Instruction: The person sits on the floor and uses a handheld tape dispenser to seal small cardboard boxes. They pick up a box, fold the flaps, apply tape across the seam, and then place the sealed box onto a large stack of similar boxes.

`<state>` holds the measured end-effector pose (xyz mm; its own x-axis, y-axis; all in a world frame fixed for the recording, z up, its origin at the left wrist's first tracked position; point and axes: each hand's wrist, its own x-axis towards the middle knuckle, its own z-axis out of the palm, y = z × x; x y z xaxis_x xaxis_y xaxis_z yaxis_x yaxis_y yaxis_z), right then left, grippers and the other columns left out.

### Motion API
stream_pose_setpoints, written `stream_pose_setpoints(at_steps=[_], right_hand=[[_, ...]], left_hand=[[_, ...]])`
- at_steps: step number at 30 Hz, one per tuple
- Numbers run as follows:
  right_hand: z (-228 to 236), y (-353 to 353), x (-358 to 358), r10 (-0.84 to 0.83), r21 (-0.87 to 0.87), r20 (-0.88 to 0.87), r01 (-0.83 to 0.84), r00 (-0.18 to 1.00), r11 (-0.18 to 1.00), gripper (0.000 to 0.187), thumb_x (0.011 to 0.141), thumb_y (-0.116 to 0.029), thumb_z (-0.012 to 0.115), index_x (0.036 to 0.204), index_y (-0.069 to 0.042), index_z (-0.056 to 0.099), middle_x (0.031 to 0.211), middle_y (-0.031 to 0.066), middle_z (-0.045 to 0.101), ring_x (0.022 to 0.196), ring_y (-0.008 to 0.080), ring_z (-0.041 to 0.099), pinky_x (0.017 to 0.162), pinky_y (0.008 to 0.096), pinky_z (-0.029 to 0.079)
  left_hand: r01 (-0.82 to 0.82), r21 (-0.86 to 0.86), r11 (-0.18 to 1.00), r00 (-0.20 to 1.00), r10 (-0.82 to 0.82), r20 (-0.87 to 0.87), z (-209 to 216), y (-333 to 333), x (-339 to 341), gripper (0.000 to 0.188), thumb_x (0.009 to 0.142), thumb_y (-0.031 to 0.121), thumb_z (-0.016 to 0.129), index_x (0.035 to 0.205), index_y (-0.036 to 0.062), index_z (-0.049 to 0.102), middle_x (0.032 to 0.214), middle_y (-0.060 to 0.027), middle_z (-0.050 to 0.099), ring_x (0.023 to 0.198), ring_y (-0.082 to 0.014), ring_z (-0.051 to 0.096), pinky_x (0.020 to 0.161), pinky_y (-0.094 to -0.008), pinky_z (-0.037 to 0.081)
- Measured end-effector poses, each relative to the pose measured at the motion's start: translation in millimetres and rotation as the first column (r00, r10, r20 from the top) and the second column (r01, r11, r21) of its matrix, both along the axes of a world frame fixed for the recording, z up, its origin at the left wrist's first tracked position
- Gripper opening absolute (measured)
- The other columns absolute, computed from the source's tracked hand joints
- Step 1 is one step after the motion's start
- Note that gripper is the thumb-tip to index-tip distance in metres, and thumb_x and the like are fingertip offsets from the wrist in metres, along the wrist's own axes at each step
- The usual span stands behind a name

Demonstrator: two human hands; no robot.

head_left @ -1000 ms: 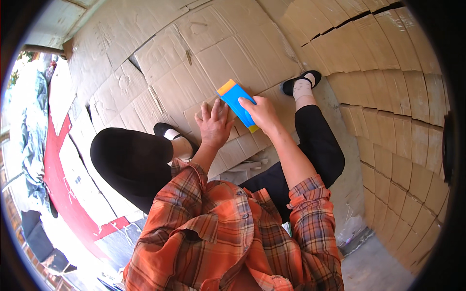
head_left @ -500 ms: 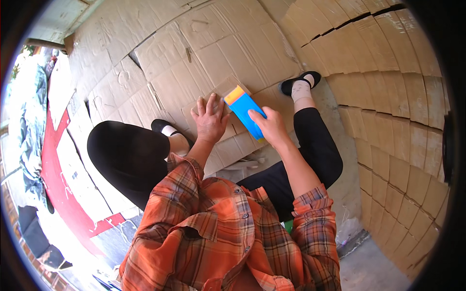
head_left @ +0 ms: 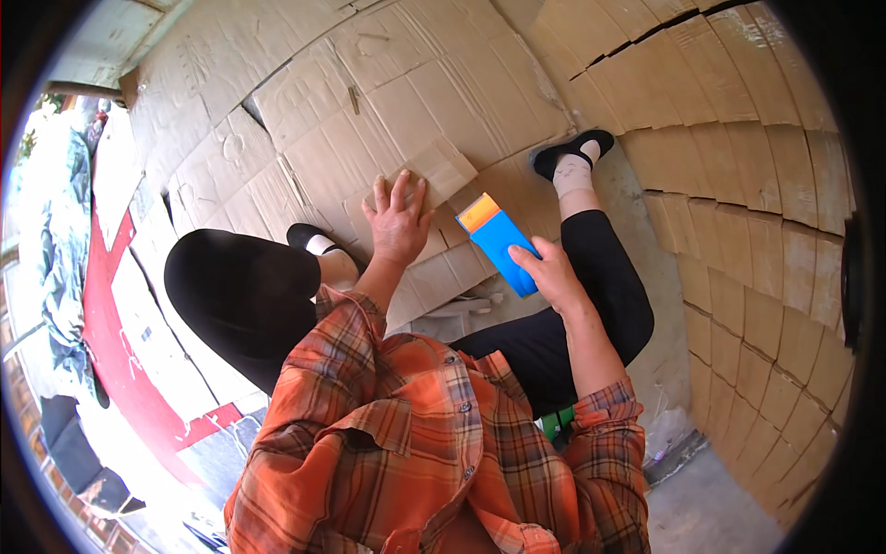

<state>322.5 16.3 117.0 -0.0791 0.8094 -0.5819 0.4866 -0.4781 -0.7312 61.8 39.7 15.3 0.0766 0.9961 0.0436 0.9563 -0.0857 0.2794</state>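
A flat brown cardboard piece point(head_left: 449, 172) lies on the cardboard-covered floor in front of me. My left hand point(head_left: 400, 222) rests on its left part, palm down with the fingers spread. To the right, my right hand point(head_left: 551, 275) grips the near end of a blue block-shaped tool point(head_left: 506, 251), thumb on top. An orange band point(head_left: 478, 213) crosses the tool's far end, which points up and left. The tool is held apart from the cardboard piece, to its near right. Its underside is hidden, and its exact kind is not clear.
Tall stacks of folded brown cartons point(head_left: 734, 166) line the right side. Flattened cardboard point(head_left: 305, 102) covers the floor ahead. My knees point(head_left: 245, 295) flank the work spot. A red strip point(head_left: 138, 369) and crumpled sheeting point(head_left: 65, 258) lie at the left. Loose scraps point(head_left: 466, 307) lie near my lap.
My right hand has drawn the blue tool back toward me and to the right, off the cardboard piece's edge. The left hand stays almost in place.
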Motion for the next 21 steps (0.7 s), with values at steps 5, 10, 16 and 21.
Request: stream_pose_setpoints(at_steps=[5,10,16,21], right_hand=[[-2,-1,3,0.011,-0.055,-0.002,-0.012,1.000,0.998,0.044,0.086,-0.040,0.066,0.071,-0.002,0.050,0.064,0.0077,0.052,0.060,0.0122,0.048,0.054,0.0333,0.041],[6,-1,9,0.012,-0.152,-0.017,-0.014,1.000,0.988,0.035,0.088,-0.034,0.065,0.079,-0.002,0.056,0.072,0.0009,0.055,0.066,0.0073,0.048,0.058,0.0275,0.041],[-20,2,12,0.016,-0.185,0.030,-0.010,0.999,0.983,0.038,0.086,-0.035,0.065,0.082,0.002,0.058,0.075,0.0098,0.060,0.068,0.0153,0.055,0.061,0.0331,0.044],[-42,16,4,0.055,-0.194,0.117,-0.032,0.992,0.980,0.042,0.084,-0.036,0.064,0.089,0.006,0.061,0.084,0.0199,0.065,0.076,0.0265,0.063,0.068,0.0391,0.047]], left_hand=[[-0.006,-0.011,1.000,1.000,0.006,0.031,1,-1,1,0.056,0.081,0.039,0.066,0.133,0.0227,0.054,0.147,-0.0048,0.032,0.137,-0.0407,0.023,0.094,-0.0742,0.029],[-0.007,-0.001,1.000,1.000,0.007,0.030,2,0,0,0.055,0.081,0.039,0.066,0.133,0.0229,0.054,0.147,-0.0047,0.032,0.137,-0.0409,0.023,0.094,-0.0746,0.029],[0.000,-0.010,1.000,0.999,0.000,0.042,0,0,0,0.055,0.081,0.039,0.066,0.132,0.0226,0.054,0.147,-0.0050,0.032,0.138,-0.0412,0.023,0.095,-0.0748,0.028],[-0.003,-0.012,1.000,0.999,0.004,0.049,1,1,1,0.055,0.081,0.039,0.066,0.132,0.0221,0.054,0.147,-0.0053,0.033,0.137,-0.0422,0.023,0.095,-0.0743,0.027]])
